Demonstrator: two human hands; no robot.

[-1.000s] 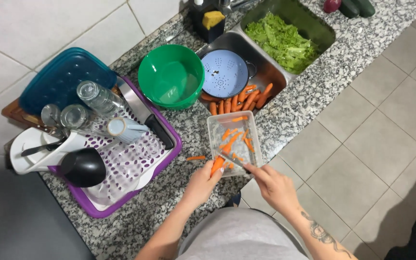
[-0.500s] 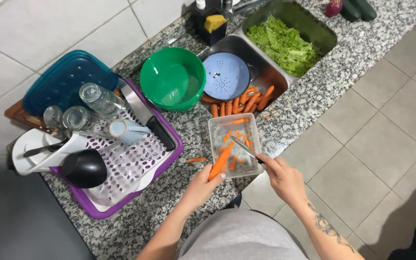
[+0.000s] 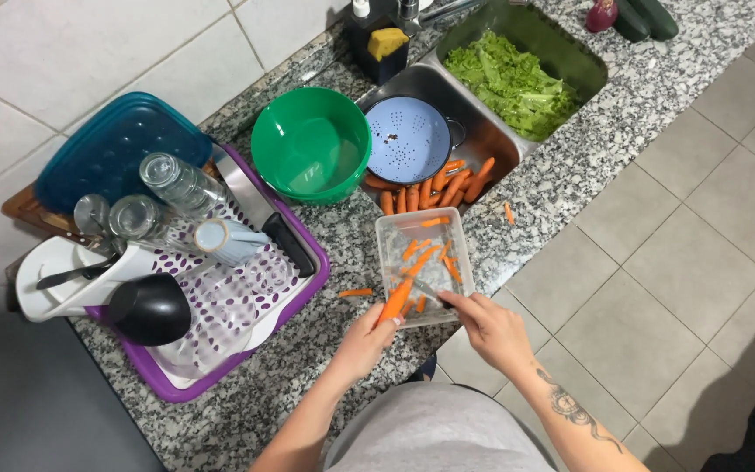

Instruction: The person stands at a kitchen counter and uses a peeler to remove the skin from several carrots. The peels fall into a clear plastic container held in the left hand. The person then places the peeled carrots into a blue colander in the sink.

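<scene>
My left hand [image 3: 362, 343] grips an orange carrot [image 3: 392, 302] and holds it over the near end of a clear rectangular container [image 3: 390, 234] on the granite counter. My right hand [image 3: 489, 325] holds a small peeler [image 3: 426, 290] against the carrot. Orange peel strips [image 3: 431, 255] lie inside the container. One strip [image 3: 356, 292] rests on the counter to its left. Several whole carrots [image 3: 447, 185] lie in the steel sink beside a blue colander [image 3: 410, 138].
A green bowl [image 3: 310, 144] stands behind the container. A purple dish rack [image 3: 303, 293] with glasses, a knife and a black cup fills the left. Lettuce [image 3: 505, 80] fills the far sink basin [image 3: 587, 70]. The counter edge [image 3: 570, 214] runs along my right.
The carrot has gone from lying low at the container's near edge to angled up and back down. My right hand has stroked the peeler along it toward me.
</scene>
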